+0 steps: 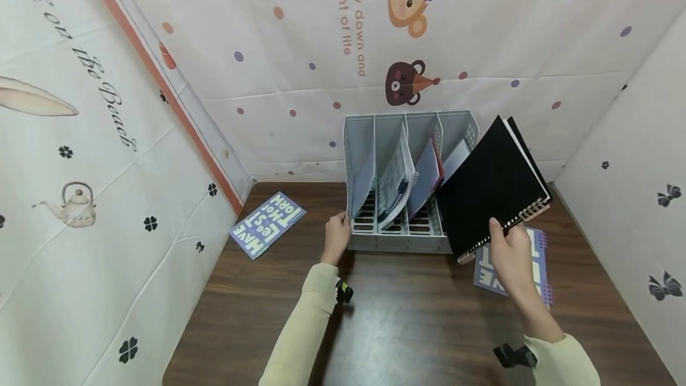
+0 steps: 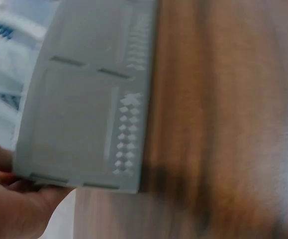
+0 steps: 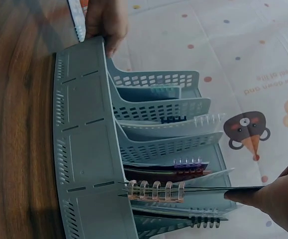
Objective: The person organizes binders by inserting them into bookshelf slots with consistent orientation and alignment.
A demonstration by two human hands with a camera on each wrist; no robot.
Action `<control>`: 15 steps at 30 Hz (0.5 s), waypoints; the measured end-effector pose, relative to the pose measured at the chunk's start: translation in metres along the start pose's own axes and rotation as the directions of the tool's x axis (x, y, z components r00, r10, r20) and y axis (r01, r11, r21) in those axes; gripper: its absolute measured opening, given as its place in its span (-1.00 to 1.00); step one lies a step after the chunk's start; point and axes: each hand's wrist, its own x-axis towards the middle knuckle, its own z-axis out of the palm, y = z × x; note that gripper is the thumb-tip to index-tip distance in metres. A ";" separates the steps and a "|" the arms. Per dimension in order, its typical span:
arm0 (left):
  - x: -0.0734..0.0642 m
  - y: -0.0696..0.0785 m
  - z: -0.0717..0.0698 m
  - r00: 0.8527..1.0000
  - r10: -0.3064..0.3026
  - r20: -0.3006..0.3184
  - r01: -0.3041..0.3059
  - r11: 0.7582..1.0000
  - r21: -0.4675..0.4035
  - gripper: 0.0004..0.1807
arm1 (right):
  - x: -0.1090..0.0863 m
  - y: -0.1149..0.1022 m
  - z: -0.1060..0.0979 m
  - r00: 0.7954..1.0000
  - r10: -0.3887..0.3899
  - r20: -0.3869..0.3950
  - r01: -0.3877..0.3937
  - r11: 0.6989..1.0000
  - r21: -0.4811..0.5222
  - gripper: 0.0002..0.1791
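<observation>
My right hand (image 1: 511, 258) pinches a black spiral notebook (image 1: 490, 189) by its ring-bound edge, with the thumb on the cover. The notebook is tilted at the right end of a grey desktop file organizer (image 1: 399, 244). In the right wrist view its rose-gold rings (image 3: 156, 191) show edge-on over the organizer's front rim, beside other bound books. At the organizer's front left corner, my left hand (image 1: 336, 234) grips the side wall; the left wrist view shows part of that hand (image 2: 14, 199) at the corner. Several notebooks lean inside the compartments, including a red-edged one (image 1: 427, 179).
A purple notebook with large pale letters (image 1: 268, 225) lies on the brown wooden table (image 1: 386, 326) left of the organizer. A similar spiral notebook (image 1: 538, 261) lies partly under my right hand. Printed cloth walls (image 1: 300, 76) enclose the table at the back and sides.
</observation>
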 end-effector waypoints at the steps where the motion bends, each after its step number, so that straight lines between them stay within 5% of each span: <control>1: 0.002 0.000 -0.002 1.000 -0.011 0.024 0.012 0.999 -0.052 -0.69 | 0.001 0.000 0.000 1.000 -0.003 -0.003 0.003 1.000 -0.003 -0.55; 5: 0.006 0.000 -0.008 0.992 -0.066 0.103 0.080 0.987 -0.139 -0.66 | 0.002 -0.001 0.005 1.000 0.000 0.017 0.000 1.000 0.014 -0.56; 15: 0.008 -0.002 -0.011 0.989 -0.094 0.115 0.111 0.983 -0.149 -0.64 | 0.018 -0.005 0.037 0.998 0.040 0.054 -0.053 0.967 0.248 -0.54</control>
